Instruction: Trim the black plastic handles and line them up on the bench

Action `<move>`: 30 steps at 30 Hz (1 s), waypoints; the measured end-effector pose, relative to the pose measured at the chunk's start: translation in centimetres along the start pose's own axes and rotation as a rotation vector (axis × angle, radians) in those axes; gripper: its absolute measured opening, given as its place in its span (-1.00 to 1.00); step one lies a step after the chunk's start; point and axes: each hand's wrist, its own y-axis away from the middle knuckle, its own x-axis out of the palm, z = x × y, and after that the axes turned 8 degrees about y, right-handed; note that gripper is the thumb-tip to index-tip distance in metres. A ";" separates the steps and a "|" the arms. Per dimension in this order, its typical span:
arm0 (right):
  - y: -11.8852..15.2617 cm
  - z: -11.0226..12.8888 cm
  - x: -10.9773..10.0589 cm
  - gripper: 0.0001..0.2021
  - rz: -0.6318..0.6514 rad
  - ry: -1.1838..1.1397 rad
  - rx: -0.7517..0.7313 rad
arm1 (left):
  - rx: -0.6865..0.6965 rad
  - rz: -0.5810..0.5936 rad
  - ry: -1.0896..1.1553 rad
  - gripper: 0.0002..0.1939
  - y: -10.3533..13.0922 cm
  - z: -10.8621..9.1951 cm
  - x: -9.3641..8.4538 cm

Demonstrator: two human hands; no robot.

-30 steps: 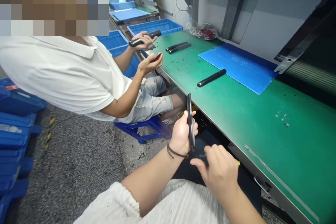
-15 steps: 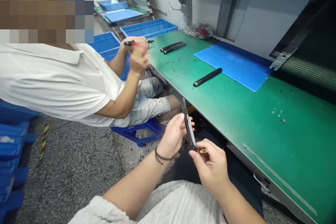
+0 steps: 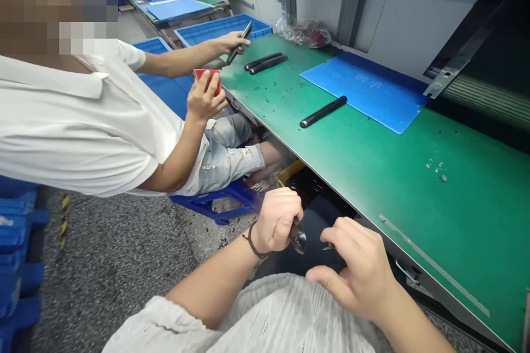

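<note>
My left hand [image 3: 278, 220] is wrapped round a long black plastic piece [image 3: 298, 238]. Its glossy, rounded end points toward my right hand, and the rest is hidden by the fist. My right hand [image 3: 356, 265] is a short gap away, its fingers curled and its thumb held apart. From under those fingers pokes the tip of a small knife [image 3: 328, 246]; its handle is covered by the hand. On the green table, a similar black piece [image 3: 323, 112] lies near a blue sheet [image 3: 364, 91].
At my left sits a co-worker [image 3: 107, 121] on a blue stool [image 3: 215, 207], holding a black piece [image 3: 239, 44] and a red pad [image 3: 209, 80]. Two more black pieces [image 3: 265, 63] lie on the green table [image 3: 434, 220]. Behind stands a blue crate [image 3: 199, 36].
My left hand has closed into a fist round the black piece, turning its end toward me. My right hand has drawn off it to the right. The co-worker's hands have moved apart.
</note>
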 end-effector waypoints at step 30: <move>-0.8 -0.4 1.8 -0.55 -0.344 0.491 -0.087 | -0.283 0.060 0.198 -0.40 2.0 -2.7 3.4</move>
